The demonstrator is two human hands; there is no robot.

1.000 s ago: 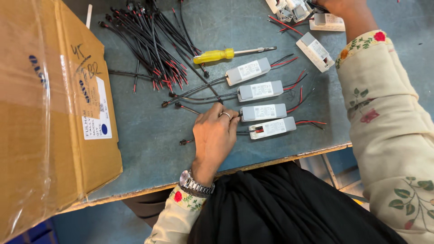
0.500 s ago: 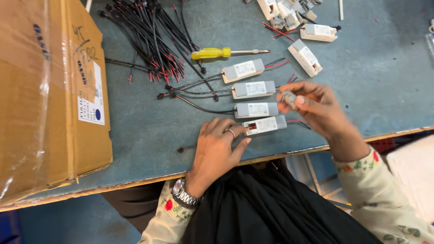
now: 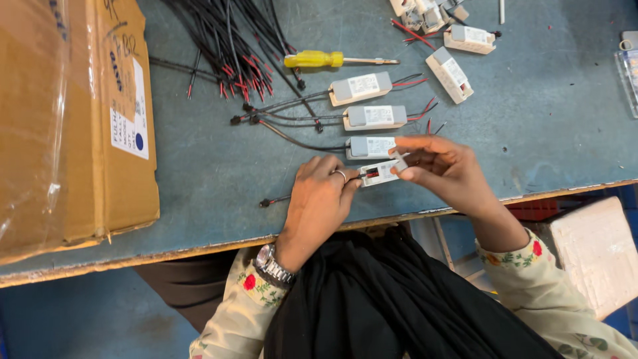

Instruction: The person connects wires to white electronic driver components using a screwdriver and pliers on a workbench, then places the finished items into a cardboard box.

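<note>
My left hand [image 3: 321, 193] and my right hand [image 3: 444, 167] both grip a small white rectangular driver box [image 3: 377, 172] near the blue table's front edge [image 3: 199, 219]. The left fingers pinch its left end; the right fingers hold a small white piece at its right end. A black lead with a plug [image 3: 274, 200] trails left from under my left hand. Just beyond lie three similar grey-and-white boxes [image 3: 373, 117] in a column, each with black leads on the left and red and black wires on the right.
A large cardboard carton [image 3: 73, 119] fills the left side. A bundle of black and red wires [image 3: 226, 40] and a yellow-handled screwdriver [image 3: 332, 60] lie at the back. More white boxes [image 3: 458, 56] sit back right. A white foam block [image 3: 595, 256] is below the table edge.
My right hand came from the far back right down to the nearest box and now holds its right end. My left hand shifted from resting by the box to pinching its left end.
</note>
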